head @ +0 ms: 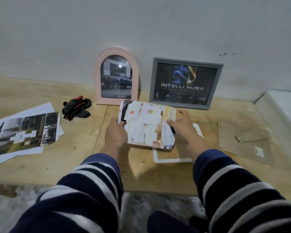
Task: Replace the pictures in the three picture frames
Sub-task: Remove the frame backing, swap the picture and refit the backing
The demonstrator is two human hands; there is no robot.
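Between the left hand point(115, 132) and the right hand point(180, 126) a taped, crumpled picture point(148, 125) is held up by its two side edges, each hand pinching one edge. Just under it lies the white frame point(172, 160), flat on the worktop point(84, 148) and seemingly open. Beyond the hands, the pink arched frame point(116, 76) and the grey frame point(186, 83) stand against the wall with pictures inside, so I judge two frames done and this third one left. Far left of the left hand lie loose prints point(23, 132); right of the right hand lies a brown backing board point(245, 140). Bare wood near the front edge gives room to lower the sheet.
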